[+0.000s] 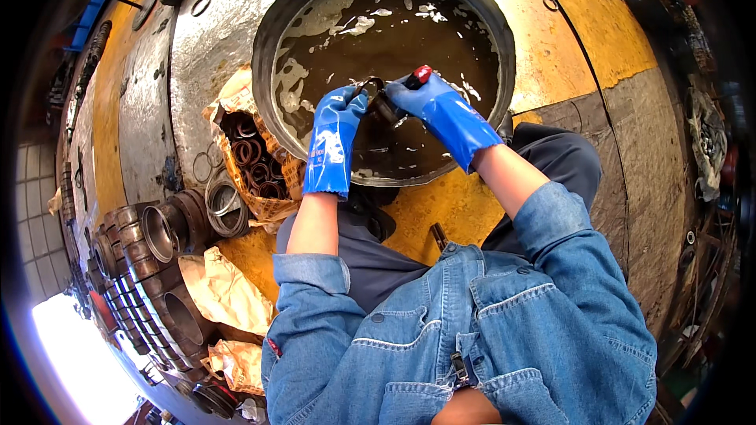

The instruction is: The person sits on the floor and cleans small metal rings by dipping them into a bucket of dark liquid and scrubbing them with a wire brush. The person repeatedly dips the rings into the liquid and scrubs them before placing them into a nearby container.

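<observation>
Both my hands wear blue rubber gloves and are over a round black tub (504, 47) of murky brown liquid with patches of foam. My left hand (339, 114) is closed on a dark metal ring (373, 83), held up above the liquid. In my right hand (433, 102) is a tool with a red and black handle (421, 75); its dark working end (384, 110) points down beside the ring, and its exact kind is hard to make out. The two hands are close together, and the gloves hide parts of both items.
Left of the tub sits a torn paper sack (260, 201) full of dark metal rings. Thin wire-like rings (227, 208) lie beside it. Rows of large metal rings (161, 232) and crumpled brown paper (228, 291) are at lower left. A small ring (550, 3) lies on the worn yellow floor.
</observation>
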Demonstrator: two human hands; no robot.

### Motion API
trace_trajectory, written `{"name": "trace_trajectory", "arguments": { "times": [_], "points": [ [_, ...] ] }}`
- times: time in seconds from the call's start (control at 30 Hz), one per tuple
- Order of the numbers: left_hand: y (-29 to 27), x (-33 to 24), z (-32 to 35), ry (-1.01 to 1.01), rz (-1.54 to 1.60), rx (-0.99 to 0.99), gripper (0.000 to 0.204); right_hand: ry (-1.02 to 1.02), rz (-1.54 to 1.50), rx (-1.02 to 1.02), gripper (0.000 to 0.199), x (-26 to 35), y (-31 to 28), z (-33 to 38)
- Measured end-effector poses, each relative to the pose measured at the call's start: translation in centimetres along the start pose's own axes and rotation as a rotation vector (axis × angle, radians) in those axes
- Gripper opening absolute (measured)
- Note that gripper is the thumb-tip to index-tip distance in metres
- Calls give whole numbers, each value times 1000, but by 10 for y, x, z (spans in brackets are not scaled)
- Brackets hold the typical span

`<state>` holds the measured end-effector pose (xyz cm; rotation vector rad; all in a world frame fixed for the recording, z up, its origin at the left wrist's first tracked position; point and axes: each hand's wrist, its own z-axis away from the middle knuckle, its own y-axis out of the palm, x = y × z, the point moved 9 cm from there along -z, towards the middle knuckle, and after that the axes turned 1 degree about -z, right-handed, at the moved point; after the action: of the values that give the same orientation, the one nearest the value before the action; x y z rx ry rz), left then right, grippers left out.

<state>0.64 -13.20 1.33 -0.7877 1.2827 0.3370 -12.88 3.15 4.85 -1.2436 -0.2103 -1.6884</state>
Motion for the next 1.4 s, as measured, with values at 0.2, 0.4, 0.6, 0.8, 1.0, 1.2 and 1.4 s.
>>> {"name": "trace_trajectory", "arguments": {
  "times": [0.2, 0.4, 0.6, 0.8, 1.0, 1.2, 1.4],
  "points": [
    [8, 10, 7, -188, 313, 104, 37, 200, -934, 161, 28, -51, 33, -23],
    [4, -3, 13, -202, 211, 120, 33, -76, 185, -46, 35, -15, 17, -21],
    [-5, -2, 22, -328, 255, 60, 36, -23, -9, -163, 34, -27, 3, -7],
    [-10, -2, 25, -353, 241, 2, 33, -108, -37, -291, 41, -25, -4, -10],
    [-10, -10, 24, -304, 234, 82, 29, -159, 121, -46, 37, 2, 28, 6],
    [-1, -11, 19, -245, 240, 167, 27, -281, 268, -412, 30, 1, -6, 5],
    [12, -65, 17, 568, -790, -29, 21, -498, 374, -416, 25, -26, -28, 52]
  ]
}}
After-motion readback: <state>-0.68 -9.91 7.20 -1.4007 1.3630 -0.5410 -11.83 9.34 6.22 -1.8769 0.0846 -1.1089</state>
